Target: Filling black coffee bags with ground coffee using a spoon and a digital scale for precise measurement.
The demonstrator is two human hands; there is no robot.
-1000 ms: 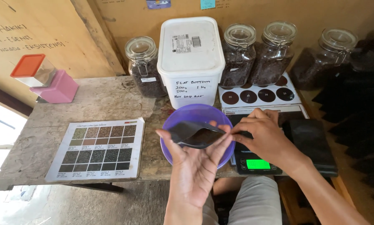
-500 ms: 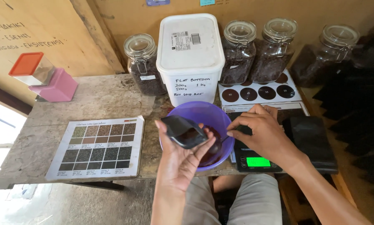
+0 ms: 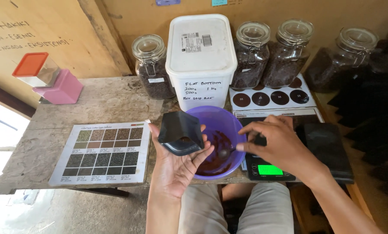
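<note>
Over the table edge: a small black flat-bottom pouch point(image 3: 180, 133) is held up by the left hand point(image 3: 176, 167), mouth open toward the camera, dark contents visible inside.
Left hand: palm is turned upward, fingers point(image 3: 202, 155) curled around the pouch's underside and closed on it, thumb on the left side.
Right hand: the right hand point(image 3: 277, 145) is placed over the right rim of the purple bowl point(image 3: 237, 130), fingertips pinched together on the handle of a metal spoon point(image 3: 225, 152).
Spoon: its bowl end is seen inside the purple bowl, just above the dark brown grounds point(image 3: 213, 151).
Purple bowl: it is set at the front of the wooden table point(image 3: 94, 104), just beside the pouch and in front of the white lidded tub point(image 3: 200, 56).
Scale: a black digital scale point(image 3: 269, 170) with a lit green display is partly covered by the right wrist.
Left of the hands: a laminated colour chart point(image 3: 103, 151) is laid flat.
Behind: glass clip-top jars point(image 3: 152, 67) of dark beans are lined up beside the tub.
Far left: a pink container point(image 3: 57, 84) with an orange lid is placed near the wall.
Right edge: a stack of black pouches point(image 3: 328, 149) is laid beside the scale.
</note>
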